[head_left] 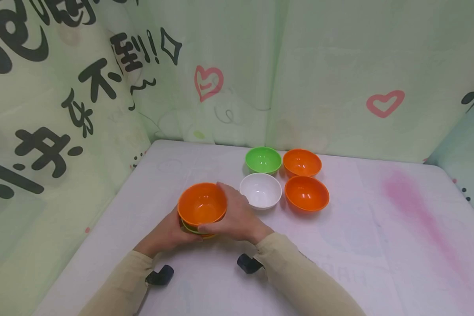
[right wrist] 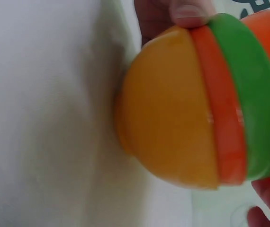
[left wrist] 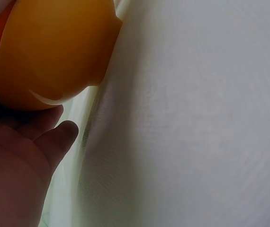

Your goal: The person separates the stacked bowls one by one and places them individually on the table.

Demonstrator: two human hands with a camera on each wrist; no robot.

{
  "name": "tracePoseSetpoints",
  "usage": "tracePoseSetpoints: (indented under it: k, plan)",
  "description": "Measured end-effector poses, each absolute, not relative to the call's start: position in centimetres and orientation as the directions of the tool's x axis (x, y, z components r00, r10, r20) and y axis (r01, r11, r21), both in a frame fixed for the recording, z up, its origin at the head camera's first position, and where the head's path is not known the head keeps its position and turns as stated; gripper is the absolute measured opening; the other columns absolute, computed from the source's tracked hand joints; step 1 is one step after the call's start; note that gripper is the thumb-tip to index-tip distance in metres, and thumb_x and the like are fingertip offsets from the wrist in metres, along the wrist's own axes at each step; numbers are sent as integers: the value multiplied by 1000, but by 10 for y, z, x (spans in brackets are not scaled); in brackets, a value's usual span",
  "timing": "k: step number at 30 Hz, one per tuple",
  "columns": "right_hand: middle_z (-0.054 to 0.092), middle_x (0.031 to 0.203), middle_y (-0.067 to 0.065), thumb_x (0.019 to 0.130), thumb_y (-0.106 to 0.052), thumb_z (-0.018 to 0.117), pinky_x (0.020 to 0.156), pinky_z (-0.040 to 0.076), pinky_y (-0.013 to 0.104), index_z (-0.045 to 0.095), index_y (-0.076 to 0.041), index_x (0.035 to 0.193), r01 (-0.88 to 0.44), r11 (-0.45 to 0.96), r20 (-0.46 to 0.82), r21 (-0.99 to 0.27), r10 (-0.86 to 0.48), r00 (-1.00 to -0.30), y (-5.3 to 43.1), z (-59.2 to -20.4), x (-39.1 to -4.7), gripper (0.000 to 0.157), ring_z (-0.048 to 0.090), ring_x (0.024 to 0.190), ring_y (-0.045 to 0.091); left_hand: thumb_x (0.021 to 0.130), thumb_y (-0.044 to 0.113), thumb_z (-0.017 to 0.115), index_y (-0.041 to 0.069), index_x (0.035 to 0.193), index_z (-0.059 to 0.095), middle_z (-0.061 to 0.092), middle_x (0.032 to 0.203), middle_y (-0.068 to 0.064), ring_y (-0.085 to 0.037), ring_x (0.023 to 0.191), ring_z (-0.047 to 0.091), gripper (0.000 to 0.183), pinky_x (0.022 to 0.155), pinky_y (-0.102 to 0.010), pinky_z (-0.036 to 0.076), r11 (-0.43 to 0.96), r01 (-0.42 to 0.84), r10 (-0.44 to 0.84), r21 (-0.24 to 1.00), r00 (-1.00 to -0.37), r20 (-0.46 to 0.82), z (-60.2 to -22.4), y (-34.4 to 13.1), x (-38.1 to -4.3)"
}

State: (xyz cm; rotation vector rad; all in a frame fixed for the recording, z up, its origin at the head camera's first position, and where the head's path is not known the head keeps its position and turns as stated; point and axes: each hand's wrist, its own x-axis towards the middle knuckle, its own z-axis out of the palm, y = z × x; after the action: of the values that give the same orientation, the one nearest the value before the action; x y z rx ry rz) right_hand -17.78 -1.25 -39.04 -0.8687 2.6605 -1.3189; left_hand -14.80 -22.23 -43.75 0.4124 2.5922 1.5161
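A stack of nested bowls stands near the middle-left of the table, a yellow-orange bowl (right wrist: pixel 168 109) lowest, then a red-orange bowl (right wrist: pixel 222 109) and a green bowl (right wrist: pixel 248 94). Uppermost is an orange bowl (head_left: pixel 202 204), tilted in the head view. Around the left side of the lower bowls, my left hand (head_left: pixel 167 230) holds the stack, its thumb near their rims. My right hand (head_left: pixel 238 215) grips the top orange bowl at its right side, thumb at the front. Whether that bowl is fully seated in the green one cannot be told.
Right of the hands stand a white bowl (head_left: pixel 260 191), a green bowl (head_left: pixel 263 160) behind it, and two orange bowls, one at the back (head_left: pixel 302 163) and one in front (head_left: pixel 307 194). A printed curtain (head_left: pixel 320 79) hangs behind the white-covered table (head_left: pixel 359 245).
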Motion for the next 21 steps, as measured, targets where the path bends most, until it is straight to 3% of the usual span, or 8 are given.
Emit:
tracePoseSetpoints:
  k: [9,15,21]
  plan:
    - [42,126,-7,58,-54,75,81,46,31,29,-12,137,-459,478,262,-749,-422,-868,7,-375,-179,101,43,106,9,54,44,83,26,135,25,40,126,9,-13,110,41,101,94,-41,37,511,117,241,852,-970,-11,-437,-222,-148]
    - [40,130,-8,57,-60,73,87,43,36,27,-16,139,-434,519,264,-737,-370,-891,30,-367,-177,104,41,111,10,56,38,83,18,137,22,40,128,3,-16,112,41,104,95,-43,34,487,134,257,863,-966,5,-438,-223,-148]
    - [42,127,-11,57,-63,71,84,45,36,29,-18,138,-449,528,282,-721,-369,-886,51,-365,-175,102,41,110,9,55,35,84,17,137,21,39,129,2,-17,114,41,105,96,-44,33,456,140,259,879,-966,19,-438,-223,-147]
